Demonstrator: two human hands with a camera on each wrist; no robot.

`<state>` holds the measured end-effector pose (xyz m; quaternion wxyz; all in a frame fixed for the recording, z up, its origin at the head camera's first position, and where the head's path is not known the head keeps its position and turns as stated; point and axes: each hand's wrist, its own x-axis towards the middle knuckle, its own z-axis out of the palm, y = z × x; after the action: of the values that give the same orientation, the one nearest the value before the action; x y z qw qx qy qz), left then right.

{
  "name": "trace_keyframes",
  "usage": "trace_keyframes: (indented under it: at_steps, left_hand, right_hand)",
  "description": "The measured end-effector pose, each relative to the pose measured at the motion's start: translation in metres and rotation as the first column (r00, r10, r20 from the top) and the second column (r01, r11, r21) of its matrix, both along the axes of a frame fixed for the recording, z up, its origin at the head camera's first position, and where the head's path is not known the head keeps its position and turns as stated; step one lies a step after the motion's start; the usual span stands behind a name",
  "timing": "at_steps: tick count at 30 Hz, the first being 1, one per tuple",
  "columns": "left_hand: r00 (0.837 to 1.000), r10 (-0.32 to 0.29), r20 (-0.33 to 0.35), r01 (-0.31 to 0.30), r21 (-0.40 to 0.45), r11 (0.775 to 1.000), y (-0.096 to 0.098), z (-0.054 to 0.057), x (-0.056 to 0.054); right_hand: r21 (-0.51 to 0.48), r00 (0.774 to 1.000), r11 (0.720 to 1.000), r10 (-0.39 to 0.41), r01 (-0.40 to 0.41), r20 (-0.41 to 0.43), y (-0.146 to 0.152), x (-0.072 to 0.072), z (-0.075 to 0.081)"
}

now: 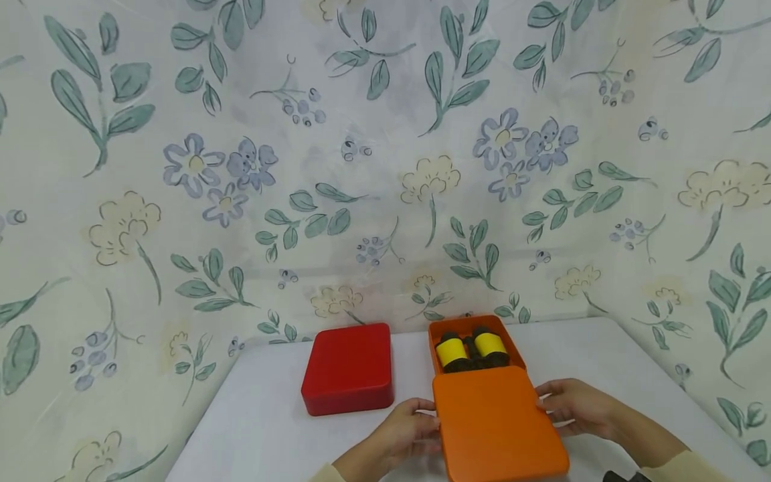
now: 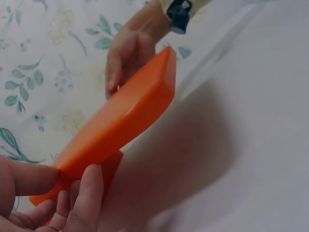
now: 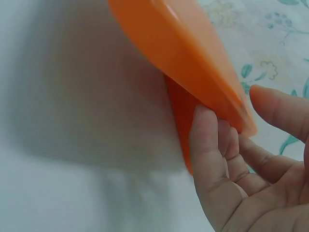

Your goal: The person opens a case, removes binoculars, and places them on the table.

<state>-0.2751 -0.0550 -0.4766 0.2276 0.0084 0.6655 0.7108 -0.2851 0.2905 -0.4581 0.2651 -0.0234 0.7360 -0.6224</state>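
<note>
An orange square lid (image 1: 500,425) is held between both hands, tilted above the table. My left hand (image 1: 409,432) grips its left side, thumb and fingertips at the rim in the left wrist view. At the opposite side is my right hand (image 1: 581,406); in the right wrist view its fingers (image 3: 205,125) curl under the lid's rim, with the thumb close beside the edge. Behind the lid, an orange box (image 1: 462,322) lies uncovered at its far part. Inside it sit black and yellow binoculars (image 1: 452,353); the lid hides the box's near part.
A closed red box (image 1: 347,368) stands to the left on the white table (image 1: 265,402). A floral-patterned cloth (image 1: 385,147) rises behind the table. A dark strap (image 2: 179,14) is around the right wrist.
</note>
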Motion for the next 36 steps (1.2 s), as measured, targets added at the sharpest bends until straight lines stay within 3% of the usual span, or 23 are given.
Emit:
trace_keyframes:
  at_steps: [5, 13, 22, 28, 36]
  left_hand:
    - [1.0, -0.017, -0.019, 0.016, -0.033, 0.999, 0.0, -0.006, 0.011]
    - [0.999, -0.038, 0.016, 0.039, -0.058, 0.998, 0.007, -0.011, 0.024]
    - [0.995, -0.046, -0.089, 0.033, -0.143, 0.989, 0.014, -0.02, 0.025]
    - [0.986, -0.077, -0.145, 0.038, -0.254, 0.967, 0.015, -0.023, 0.025]
    - [0.993, -0.107, -0.053, 0.078, -0.392, 0.917, 0.02, -0.018, 0.023]
  right_hand:
    - [0.008, 1.0, 1.0, 0.024, -0.024, -0.01, 0.002, 0.012, -0.007]
    - [0.074, 1.0, 0.997, 0.01, -0.009, -0.015, 0.005, 0.021, -0.016]
    - [0.101, 0.999, 0.995, 0.027, -0.023, -0.047, 0.006, 0.023, -0.018]
    - [0.145, 0.997, 0.989, 0.02, -0.01, -0.068, 0.001, 0.025, -0.024]
    - [0.267, 0.994, 0.961, -0.038, 0.065, -0.102, -0.011, 0.027, -0.026]
